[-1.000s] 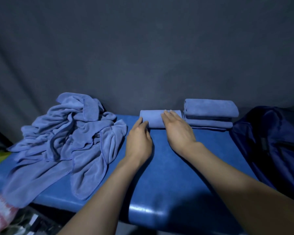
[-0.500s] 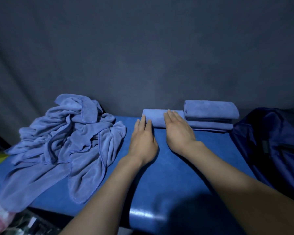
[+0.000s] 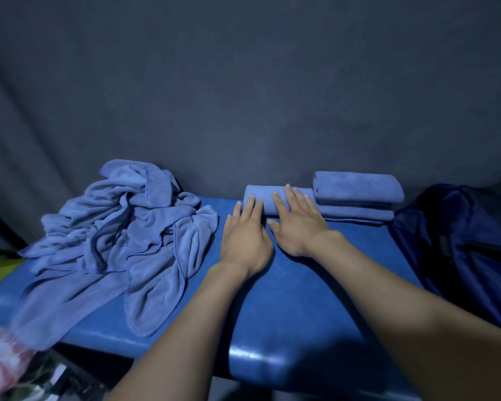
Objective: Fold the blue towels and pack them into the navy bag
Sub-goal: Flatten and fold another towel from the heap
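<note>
Both hands flat, fingers straight. Left hand [image 3: 245, 238] rests its fingertips on the near edge of the folded towel [image 3: 268, 199]; right hand [image 3: 297, 224] lies beside it, fingers over the same towel, gripping nothing.

Grey cloth backdrop [image 3: 243, 96] behind. Blue padded bench [image 3: 301, 299] carries a heap of unfolded towels [image 3: 113, 235] at left, a folded stack [image 3: 357, 193] touching the towel's right end, and the navy bag [image 3: 460, 241] at far right.

Versus half a second ago: both hands have slid a little farther onto the towel.
</note>
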